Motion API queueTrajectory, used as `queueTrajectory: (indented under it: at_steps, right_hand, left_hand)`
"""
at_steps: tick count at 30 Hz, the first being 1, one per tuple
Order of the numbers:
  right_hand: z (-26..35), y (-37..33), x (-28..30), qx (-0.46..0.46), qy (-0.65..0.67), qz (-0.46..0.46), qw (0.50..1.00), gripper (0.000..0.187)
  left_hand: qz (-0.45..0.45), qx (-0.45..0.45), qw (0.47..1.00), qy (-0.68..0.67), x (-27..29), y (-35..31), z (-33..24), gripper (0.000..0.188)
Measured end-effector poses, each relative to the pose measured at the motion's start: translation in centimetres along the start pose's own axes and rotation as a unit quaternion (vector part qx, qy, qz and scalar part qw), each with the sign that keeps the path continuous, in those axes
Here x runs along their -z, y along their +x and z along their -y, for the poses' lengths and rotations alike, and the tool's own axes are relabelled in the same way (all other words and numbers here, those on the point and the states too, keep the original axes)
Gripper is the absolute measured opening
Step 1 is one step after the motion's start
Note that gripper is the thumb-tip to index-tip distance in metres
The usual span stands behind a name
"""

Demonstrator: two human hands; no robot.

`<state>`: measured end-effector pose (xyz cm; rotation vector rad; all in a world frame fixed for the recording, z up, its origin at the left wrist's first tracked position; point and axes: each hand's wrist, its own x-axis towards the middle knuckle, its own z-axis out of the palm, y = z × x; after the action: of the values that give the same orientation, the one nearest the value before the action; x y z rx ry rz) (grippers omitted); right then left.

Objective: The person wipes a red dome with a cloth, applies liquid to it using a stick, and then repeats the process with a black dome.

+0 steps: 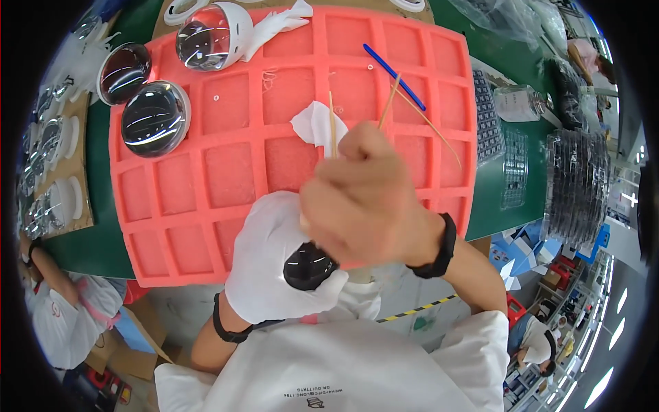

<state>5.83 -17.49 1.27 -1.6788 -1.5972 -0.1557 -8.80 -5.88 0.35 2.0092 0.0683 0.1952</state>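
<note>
My left hand [264,247], in a white glove, is closed around a small glossy black dome [309,266] with a rounded, reflective face. Right above it is my bare right hand [364,196], curled into a fist and blurred by motion. A thin wooden stick [389,103] juts from the top of this fist. Another wooden stick [332,123] shows upright beyond the knuckles; whether the fist holds it too is unclear. My right fingers hide part of the dome's upper edge. Behind the fist, a crumpled white cloth [317,125] lies on the pink foam tray [259,165].
A blue stick [395,75] lies across the tray's far right. Large dark domes [156,120] and a white-rimmed clear dome [206,38] rest at its far left. A clear jar [518,103] stands on the green table at right. Another person [65,309] sits at left.
</note>
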Motion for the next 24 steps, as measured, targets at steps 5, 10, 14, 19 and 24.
queueTrajectory:
  at_steps: [5,10,14,19,24]
  right_hand:
    - [0.8,-0.2,-0.1,0.029,0.036,0.014,0.999,0.023]
    - [2.0,-0.6,0.0,0.039,0.073,0.032,0.996,0.022]
    - [0.6,-0.9,0.2,0.046,0.003,-0.008,0.999,0.021]
    - [0.4,-1.2,2.8,-0.065,0.054,-0.067,0.994,0.014]
    - [3.2,-3.6,6.1,-0.283,0.14,-0.137,0.939,0.019]
  left_hand:
    - [-0.027,0.048,0.996,-0.065,-0.1,-0.5,0.4,0.055]
    - [-0.029,0.078,0.991,-0.108,-0.2,-0.6,0.3,0.054]
    - [-0.029,0.023,0.998,-0.041,-0.3,-0.2,-0.2,0.051]
    - [-0.025,-0.019,0.998,-0.053,-0.2,0.2,0.5,0.049]
    - [-0.013,-0.107,0.991,-0.074,-0.3,0.5,1.9,0.031]
